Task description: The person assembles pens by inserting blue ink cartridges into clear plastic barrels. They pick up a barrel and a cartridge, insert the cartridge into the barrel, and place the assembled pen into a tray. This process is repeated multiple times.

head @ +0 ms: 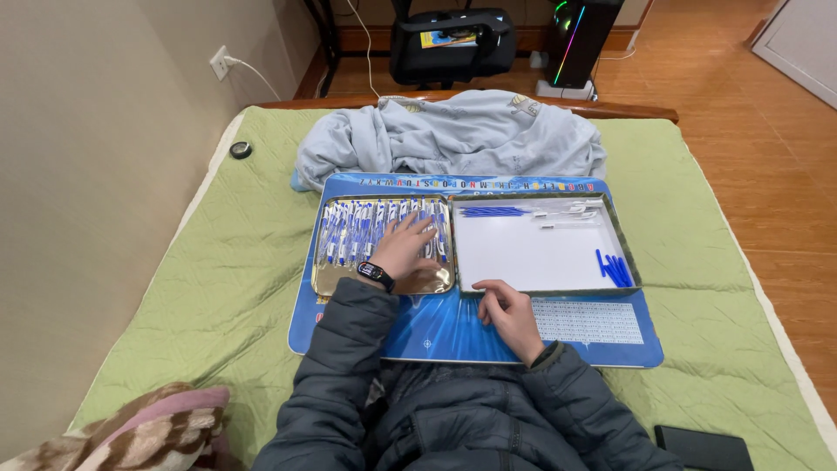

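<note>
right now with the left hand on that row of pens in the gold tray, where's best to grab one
Take a pen by the middle of its barrel, coming straight down from above. The pens lie flat, side by side and tightly packed in the gold tray, so only their top sides are open. The left hand already rests on the row's right part; the nearest one there looks easiest, probably lifted by one end first.

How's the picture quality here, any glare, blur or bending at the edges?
Head view: even, soft indoor light and sharp focus throughout. The gold tray reflects light by the left hand; the white box looks bright but not blown out; the right hand casts faint shadow. Wide-angle lens bows the bed edges. The tower's coloured light strip glows.
</note>
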